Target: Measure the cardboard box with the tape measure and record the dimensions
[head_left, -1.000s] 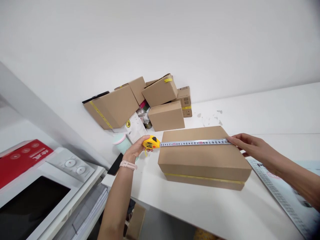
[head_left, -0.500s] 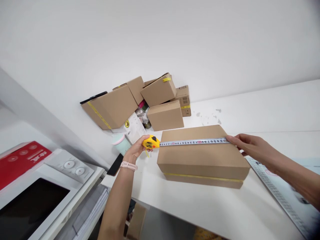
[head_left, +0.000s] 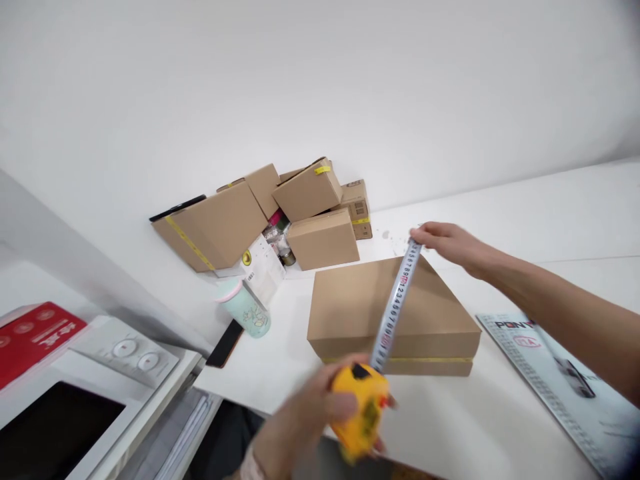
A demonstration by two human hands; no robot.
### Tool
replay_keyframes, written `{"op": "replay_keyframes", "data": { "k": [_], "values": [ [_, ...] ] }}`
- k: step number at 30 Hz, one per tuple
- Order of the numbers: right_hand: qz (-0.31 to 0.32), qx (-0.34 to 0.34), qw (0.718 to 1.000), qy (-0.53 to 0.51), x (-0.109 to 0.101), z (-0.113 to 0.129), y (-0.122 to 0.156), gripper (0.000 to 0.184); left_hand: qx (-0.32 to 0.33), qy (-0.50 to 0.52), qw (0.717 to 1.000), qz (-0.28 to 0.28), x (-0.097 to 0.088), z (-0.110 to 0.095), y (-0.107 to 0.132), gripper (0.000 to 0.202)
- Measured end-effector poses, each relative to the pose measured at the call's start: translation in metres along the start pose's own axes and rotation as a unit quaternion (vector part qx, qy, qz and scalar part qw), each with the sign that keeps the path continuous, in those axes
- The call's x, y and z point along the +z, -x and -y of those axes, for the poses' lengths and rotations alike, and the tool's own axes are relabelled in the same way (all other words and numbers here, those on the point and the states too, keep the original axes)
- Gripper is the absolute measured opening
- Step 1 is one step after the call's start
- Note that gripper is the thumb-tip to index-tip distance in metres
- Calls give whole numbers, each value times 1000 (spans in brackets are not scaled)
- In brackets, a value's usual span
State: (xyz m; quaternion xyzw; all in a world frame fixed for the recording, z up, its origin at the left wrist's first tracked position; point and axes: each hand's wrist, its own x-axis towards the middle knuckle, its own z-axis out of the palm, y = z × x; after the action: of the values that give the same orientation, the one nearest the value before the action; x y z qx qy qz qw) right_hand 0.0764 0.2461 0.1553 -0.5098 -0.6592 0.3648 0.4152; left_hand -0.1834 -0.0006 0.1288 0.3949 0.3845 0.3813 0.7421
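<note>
My left hand (head_left: 320,400) is wrapped round a yellow tape measure (head_left: 361,410), slightly blurred, in front of a closed cardboard box (head_left: 350,300). From the case the silver tape blade (head_left: 395,303) runs out, slanting up and away across the box. At the far end my right hand (head_left: 443,241) pinches the blade's tip near the box's back edge. Numbers show along the blade. The cardboard box lies flat on the white table (head_left: 295,313), with a yellow strip along its front side.
Several cardboard boxes (head_left: 325,240) are piled against the wall. A mint-green tumbler (head_left: 247,310) stands beside a dark phone-like slab (head_left: 225,343) at the left. A white microwave (head_left: 100,380) sits further left. At the right lies a printed mat (head_left: 540,380) marked PONY.
My left hand has swung the tape case from the box's left end toward me. My right hand has moved up and left with the tip, so the blade now slants across the box's depth.
</note>
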Motion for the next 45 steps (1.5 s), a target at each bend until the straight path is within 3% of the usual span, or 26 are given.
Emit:
{"op": "replay_keyframes", "data": {
  "k": [3,6,9,12,18,25,29,33,36,39,42,45],
  "values": [
    [129,22,991,28,27,11,-16,42,15,134,991,-4,35,52,-14,63],
    [183,22,979,87,49,16,-22,37,69,185,980,8,57,75,-30,58],
    [175,-28,966,187,61,15,-26,36,91,196,976,8,65,76,-38,56],
    [153,-34,962,226,64,11,-30,35,90,220,971,1,67,74,-42,56],
    [146,-43,967,206,61,7,-28,21,91,243,966,-1,66,79,-44,58],
    [160,-45,968,191,58,7,-25,27,57,170,984,2,61,64,-25,47],
    [162,-45,968,188,60,7,-25,25,57,197,979,-2,66,64,-29,51],
    [137,-61,978,144,60,7,-23,35,54,178,983,-5,67,66,-25,53],
    [46,-77,996,17,52,2,-21,45,78,151,983,-65,50,68,-7,71],
    [-48,-69,994,-68,35,-9,-10,41,124,91,968,-197,18,69,19,79],
    [-79,-16,990,-112,14,-26,13,37,200,-5,924,-326,-13,69,35,80],
    [-42,26,992,-119,2,-47,47,43,278,-50,859,-427,-28,74,29,82]
  ]
}}
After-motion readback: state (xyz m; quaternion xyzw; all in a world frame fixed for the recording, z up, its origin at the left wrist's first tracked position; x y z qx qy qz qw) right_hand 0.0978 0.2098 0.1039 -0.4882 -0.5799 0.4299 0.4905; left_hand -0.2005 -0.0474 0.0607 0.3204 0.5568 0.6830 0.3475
